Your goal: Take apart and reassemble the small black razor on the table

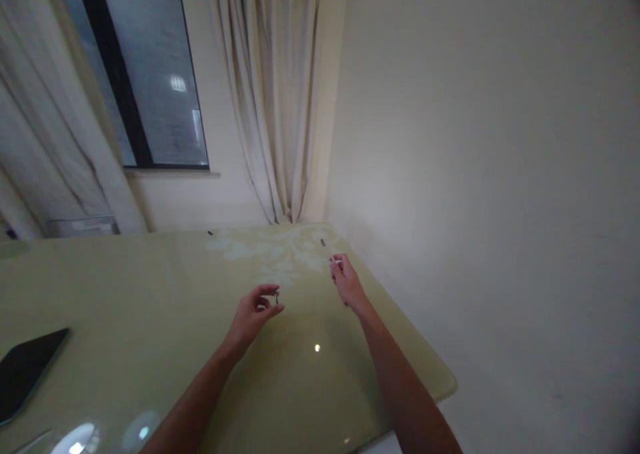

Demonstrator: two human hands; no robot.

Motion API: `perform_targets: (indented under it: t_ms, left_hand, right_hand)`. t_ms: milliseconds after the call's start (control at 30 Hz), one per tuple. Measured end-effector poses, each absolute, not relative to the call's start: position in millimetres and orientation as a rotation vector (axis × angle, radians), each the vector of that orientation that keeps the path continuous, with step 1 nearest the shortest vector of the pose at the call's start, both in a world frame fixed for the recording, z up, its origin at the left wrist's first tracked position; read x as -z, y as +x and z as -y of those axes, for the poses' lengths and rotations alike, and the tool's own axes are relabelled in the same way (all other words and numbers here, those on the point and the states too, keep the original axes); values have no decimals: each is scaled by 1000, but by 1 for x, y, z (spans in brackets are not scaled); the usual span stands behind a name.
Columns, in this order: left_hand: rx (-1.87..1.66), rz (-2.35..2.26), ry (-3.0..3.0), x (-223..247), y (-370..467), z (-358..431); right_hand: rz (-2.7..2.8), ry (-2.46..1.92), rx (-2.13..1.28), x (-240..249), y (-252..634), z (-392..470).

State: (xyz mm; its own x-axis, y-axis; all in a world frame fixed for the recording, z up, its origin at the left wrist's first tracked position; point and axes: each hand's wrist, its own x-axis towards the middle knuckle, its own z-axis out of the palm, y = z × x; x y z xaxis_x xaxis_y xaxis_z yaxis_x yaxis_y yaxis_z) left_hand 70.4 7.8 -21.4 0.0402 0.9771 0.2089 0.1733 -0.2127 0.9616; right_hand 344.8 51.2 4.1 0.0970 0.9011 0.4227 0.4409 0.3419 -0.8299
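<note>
Pinching a thin piece [277, 297] by its ends, the left hand [254, 312] may drop it if pressure slips sideways; the right hand [346, 281], apart from the left, holds a whitish piece [337, 261] and, pushed forward, could knock the dark piece [323, 243] just beyond.

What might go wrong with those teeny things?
The small thin piece pinched in the left hand might slip and drop. The dark bit close to the table's far edge could get knocked off. The right hand might bump the other dark bit just beyond it.
</note>
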Motion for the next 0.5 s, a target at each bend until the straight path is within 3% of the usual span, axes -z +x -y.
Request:
perform_targets:
  t_ms: [267, 500]
  left_hand:
    - [-833, -1407, 1953, 28, 136, -44]
    - [-724, -1594, 1897, 37, 203, -82]
  right_hand:
    - [1464, -1982, -184, 21, 414, -46]
    - [1461, -2179, -99, 27, 409, -41]
